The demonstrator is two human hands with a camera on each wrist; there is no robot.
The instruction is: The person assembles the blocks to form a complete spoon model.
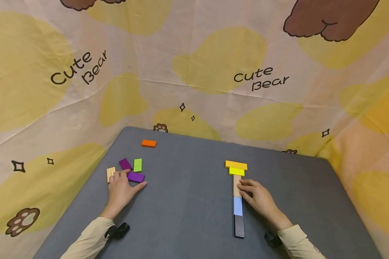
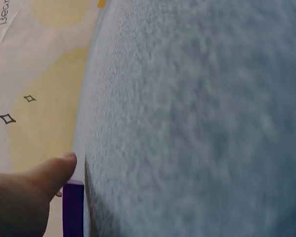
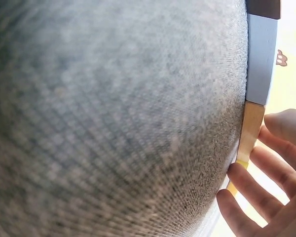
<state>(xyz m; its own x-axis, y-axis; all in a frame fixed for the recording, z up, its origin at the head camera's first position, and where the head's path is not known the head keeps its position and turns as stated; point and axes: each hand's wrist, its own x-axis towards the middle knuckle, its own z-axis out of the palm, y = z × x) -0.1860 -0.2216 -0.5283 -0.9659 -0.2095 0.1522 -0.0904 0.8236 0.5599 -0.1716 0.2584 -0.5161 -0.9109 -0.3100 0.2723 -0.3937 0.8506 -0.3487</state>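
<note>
In the head view my left hand (image 1: 121, 189) lies over the blocks at the left, thumb spread from the fingers. Its fingertips are near a purple block (image 1: 136, 177) and a striped wooden block (image 1: 111, 174); exact contact is hidden. The left wrist view shows the thumb beside a purple block (image 2: 73, 210). My right hand (image 1: 260, 198) touches the right side of a plain wooden block (image 1: 236, 185) with extended fingers and thumb. That block sits in a line between a yellow block (image 1: 236, 171) and a blue block (image 1: 238, 205). An orange-yellow block (image 1: 236, 165) lies crosswise at the far end.
A black block (image 1: 238, 226) forms the line's near end. Another purple block (image 1: 125, 164) and a green block (image 1: 137, 165) lie beyond my left hand. Farther back is an orange block (image 1: 148, 143). Printed cloth (image 1: 207, 54) hangs behind the grey table (image 1: 188, 201).
</note>
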